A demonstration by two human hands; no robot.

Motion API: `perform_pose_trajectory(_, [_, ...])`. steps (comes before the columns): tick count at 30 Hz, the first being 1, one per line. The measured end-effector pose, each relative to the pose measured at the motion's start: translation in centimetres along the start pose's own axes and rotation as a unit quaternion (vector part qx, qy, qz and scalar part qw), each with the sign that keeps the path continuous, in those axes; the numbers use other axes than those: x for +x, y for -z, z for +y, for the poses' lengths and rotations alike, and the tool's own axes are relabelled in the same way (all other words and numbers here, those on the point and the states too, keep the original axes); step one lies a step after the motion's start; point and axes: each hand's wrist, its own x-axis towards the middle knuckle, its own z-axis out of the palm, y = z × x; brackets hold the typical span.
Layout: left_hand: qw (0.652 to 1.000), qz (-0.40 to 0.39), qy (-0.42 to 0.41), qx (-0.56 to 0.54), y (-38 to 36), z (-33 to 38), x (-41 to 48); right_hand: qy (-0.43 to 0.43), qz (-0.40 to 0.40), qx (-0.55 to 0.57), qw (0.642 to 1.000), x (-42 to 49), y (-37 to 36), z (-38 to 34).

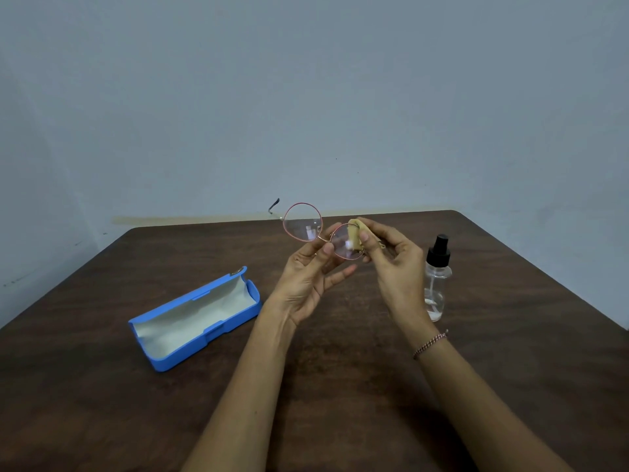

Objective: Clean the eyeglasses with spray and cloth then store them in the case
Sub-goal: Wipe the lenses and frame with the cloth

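Note:
Round eyeglasses (302, 222) with a thin pink-gold frame are held up above the table's middle. My left hand (308, 281) pinches them at the bridge between thumb and fingers. My right hand (391, 264) pinches a small yellow cloth (354, 236) against the right lens. One temple arm with a dark tip sticks out to the upper left. A clear spray bottle (436, 281) with a black cap stands upright just right of my right hand. The blue case (195, 318) lies open on the left with its pale lining showing.
The dark brown wooden table (340, 386) reaches back to a plain grey-blue wall. Its right edge slants away past the bottle.

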Motion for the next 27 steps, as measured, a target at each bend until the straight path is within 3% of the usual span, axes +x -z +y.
perform_pose_trajectory(7, [1.0, -0.007, -0.001, -0.015, -0.3, 0.08, -0.01, 0.115, 0.039, -0.099, 0.988, -0.27, -0.27, -0.13])
perform_pose_trajectory(15, [1.0, -0.011, -0.012, -0.013, -0.45, 0.0, 0.01, 0.23, 0.062, -0.228, 0.944, -0.42, -0.5, -0.24])
perform_pose_trajectory(27, [0.999, -0.003, -0.016, -0.036, -0.71, 0.31, -0.16, 0.241, 0.052, -0.244, 0.938, -0.63, -0.51, -0.38])
